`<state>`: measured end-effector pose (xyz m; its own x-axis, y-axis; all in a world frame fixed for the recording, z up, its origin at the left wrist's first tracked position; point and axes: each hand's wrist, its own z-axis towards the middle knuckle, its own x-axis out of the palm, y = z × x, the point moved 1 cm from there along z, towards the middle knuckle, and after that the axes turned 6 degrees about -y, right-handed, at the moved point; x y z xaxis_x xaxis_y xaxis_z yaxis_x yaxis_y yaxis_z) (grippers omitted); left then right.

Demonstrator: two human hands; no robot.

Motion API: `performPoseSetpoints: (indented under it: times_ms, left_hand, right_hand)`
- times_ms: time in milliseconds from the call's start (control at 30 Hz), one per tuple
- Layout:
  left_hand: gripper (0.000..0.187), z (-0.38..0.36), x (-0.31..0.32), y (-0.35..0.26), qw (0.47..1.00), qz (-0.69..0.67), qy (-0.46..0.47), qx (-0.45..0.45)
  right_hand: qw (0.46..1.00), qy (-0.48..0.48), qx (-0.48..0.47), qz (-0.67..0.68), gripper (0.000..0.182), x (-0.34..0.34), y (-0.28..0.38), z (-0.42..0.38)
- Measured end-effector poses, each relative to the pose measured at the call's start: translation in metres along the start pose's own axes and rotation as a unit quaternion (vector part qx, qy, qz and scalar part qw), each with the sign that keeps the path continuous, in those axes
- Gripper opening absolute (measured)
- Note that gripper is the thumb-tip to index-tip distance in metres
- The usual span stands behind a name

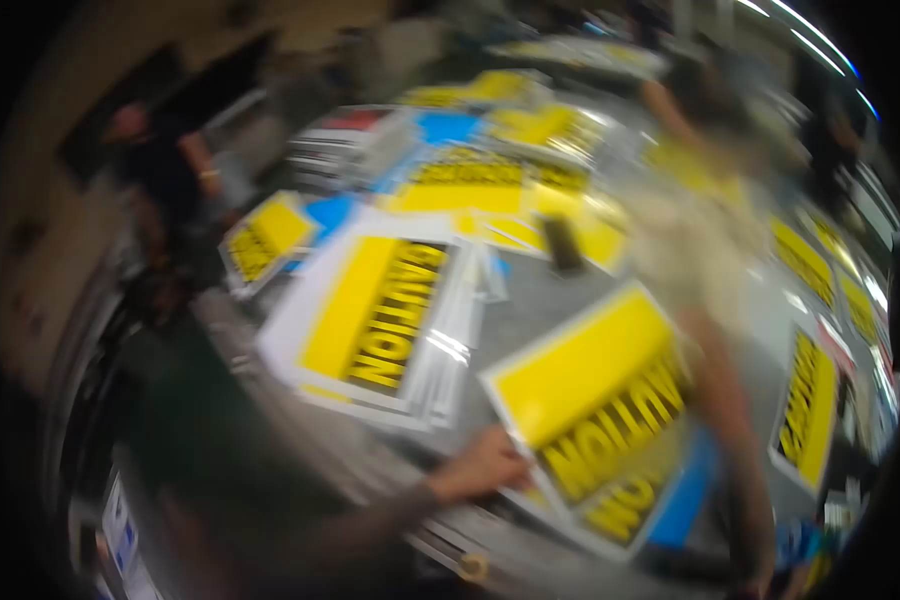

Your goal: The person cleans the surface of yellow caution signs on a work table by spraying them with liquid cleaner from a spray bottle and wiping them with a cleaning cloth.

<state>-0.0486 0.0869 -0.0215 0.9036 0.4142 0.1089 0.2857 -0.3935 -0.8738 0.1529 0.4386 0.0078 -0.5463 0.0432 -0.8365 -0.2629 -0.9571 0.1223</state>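
Neither of my hands can be made out in this blurred head view. A co-worker's hand (485, 465), its arm running back to a person in dark green, has its fingers curled at the left edge of a yellow and black caution sign (595, 365). That sign lies tilted over another caution sign (625, 505) and a blue sheet (685, 495). Along the right side of the sign comes the bare arm (720, 400) of a second person in a light top; that person's hand is not clear.
A stack of caution signs (375, 320) lies near the table edge (250, 370). Behind it are more yellow signs (460, 185) and a white stack (345, 145). A small dark object (562, 245) rests mid-table. Other signs (805, 410) lie at right. Another person (165, 165) stands at left.
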Motion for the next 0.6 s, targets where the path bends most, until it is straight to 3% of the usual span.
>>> performPoseSetpoints:
  times_ms: [33, 67, 133, 167, 233, 333, 367, 433, 467, 500, 567, 600]
  left_hand:
    - [0.056, 0.012, -0.003, 0.019, 0.999, 0.018, -0.004, 0.033]
    - [0.058, 0.003, 0.003, -0.007, 0.999, 0.045, -0.02, -0.008]
    - [0.053, -0.001, 0.003, -0.011, 0.999, 0.043, -0.017, 0.006]
    - [0.05, -0.002, 0.002, -0.014, 0.999, 0.042, -0.015, 0.014]
    - [0.049, -0.012, 0.002, -0.023, 0.999, 0.022, -0.017, 0.034]
    - [0.05, -0.019, 0.003, -0.029, 0.998, -0.005, -0.003, 0.066]
    - [0.05, -0.019, 0.001, -0.029, 0.997, -0.007, -0.001, 0.074]
    - [0.051, -0.014, 0.0, -0.021, 0.997, 0.008, -0.001, 0.073]
    - [0.051, -0.011, 0.0, -0.017, 0.997, 0.014, -0.001, 0.072]
    - [0.051, -0.008, 0.0, -0.013, 0.997, 0.02, -0.001, 0.072]
    - [0.053, 0.016, -0.003, 0.022, 0.997, 0.035, 0.0, 0.075]
    - [0.055, 0.017, -0.004, 0.023, 0.997, 0.034, -0.004, 0.075]
  right_hand:
    - [0.999, -0.002, -0.035, 0.014, 0.049, 0.011, 0.002, 0.003]
    - [0.997, -0.002, -0.07, 0.028, 0.05, 0.022, 0.004, 0.007]
    - [0.995, 0.017, -0.039, 0.088, 0.048, 0.019, 0.011, 0.028]
    - [0.998, 0.008, -0.066, 0.015, 0.047, 0.028, -0.007, 0.032]
    - [0.999, 0.008, 0.036, 0.033, 0.045, 0.029, -0.013, 0.041]
    - [0.997, -0.004, 0.043, 0.066, 0.052, 0.064, -0.012, 0.013]
    - [0.997, -0.011, -0.032, 0.067, 0.054, 0.072, -0.005, -0.001]
    - [0.986, -0.016, -0.072, 0.151, 0.05, 0.042, 0.077, -0.007]
    - [0.977, 0.114, -0.076, 0.162, 0.054, -0.006, 0.129, 0.003]
    - [0.975, 0.121, -0.107, 0.155, 0.063, 0.0, 0.135, -0.01]
    - [0.973, 0.049, -0.146, 0.17, 0.04, 0.022, 0.116, -0.015]
    - [0.985, 0.067, -0.087, 0.133, 0.044, 0.018, 0.111, -0.01]
